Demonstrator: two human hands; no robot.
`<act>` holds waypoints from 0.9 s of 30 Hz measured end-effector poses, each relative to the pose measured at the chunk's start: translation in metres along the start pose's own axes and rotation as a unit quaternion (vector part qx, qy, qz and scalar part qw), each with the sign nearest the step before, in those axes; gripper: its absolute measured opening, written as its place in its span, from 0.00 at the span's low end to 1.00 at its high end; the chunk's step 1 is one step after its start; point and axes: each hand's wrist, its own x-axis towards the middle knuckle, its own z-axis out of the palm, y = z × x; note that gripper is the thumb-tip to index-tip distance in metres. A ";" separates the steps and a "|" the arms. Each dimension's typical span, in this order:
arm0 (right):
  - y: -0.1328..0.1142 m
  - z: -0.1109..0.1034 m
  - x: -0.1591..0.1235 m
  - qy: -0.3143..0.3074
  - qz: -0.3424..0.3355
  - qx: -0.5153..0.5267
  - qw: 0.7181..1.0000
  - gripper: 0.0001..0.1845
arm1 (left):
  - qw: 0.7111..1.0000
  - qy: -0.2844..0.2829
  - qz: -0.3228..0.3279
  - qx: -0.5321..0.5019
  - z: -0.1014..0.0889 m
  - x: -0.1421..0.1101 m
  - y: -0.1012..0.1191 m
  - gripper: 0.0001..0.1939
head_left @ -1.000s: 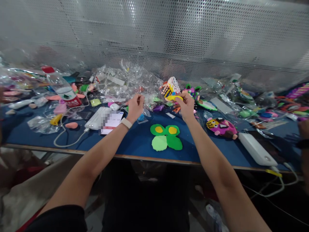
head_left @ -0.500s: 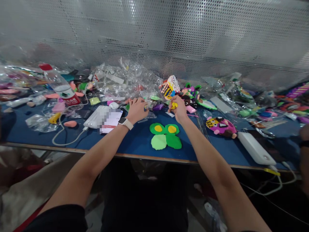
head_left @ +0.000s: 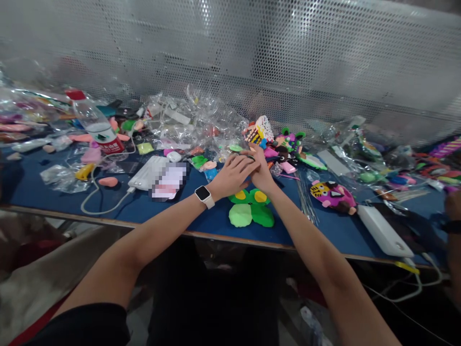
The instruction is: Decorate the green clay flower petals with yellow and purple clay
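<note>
You have the flat green clay shape (head_left: 262,215) right in front of you, close to the near edge of the blue table (head_left: 196,226). It shows no clear long axis; the seam between its left and right lobes runs away from you, the paler near lobe lying to the left. Two yellow spots (head_left: 260,196) mark its far lobes, which your hands partly hide.

Your hands meet above and just beyond the shape. Your left hand (head_left: 235,175) comes in from its left, palm down, fingers nearly straight and laid across your right hand (head_left: 260,174), which comes in from its right with its fingers mostly covered. I cannot tell whether anything is held between your palms, or how far the right fingers are curled. Neither hand is clearly nearer the shape, and their height over it cannot be judged.

Left of the shape lies a phone (head_left: 172,179); right of it, thin wires (head_left: 306,202), then a pink and yellow clay figure (head_left: 333,196). Beyond it are crumpled plastic bags (head_left: 207,120), backed by a metal panel (head_left: 223,53)
</note>
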 end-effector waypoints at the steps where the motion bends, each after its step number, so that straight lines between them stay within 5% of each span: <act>1: 0.000 0.001 -0.001 -0.005 -0.007 -0.005 1.000 0.35 | 1.000 -0.004 0.003 0.002 0.002 0.000 -0.001 0.27; 11: -0.010 0.006 -0.004 -0.042 0.053 0.036 0.997 0.37 | 0.998 0.030 0.001 0.055 0.013 0.002 -0.005 0.12; 21: -0.030 0.012 -0.003 -0.044 0.098 -0.040 0.993 0.21 | 0.999 -0.011 0.002 0.041 0.001 -0.001 -0.006 0.13; 27: -0.018 0.011 0.001 0.017 0.023 -0.073 0.997 0.22 | 0.999 -0.002 -0.031 -0.035 -0.005 -0.001 -0.005 0.18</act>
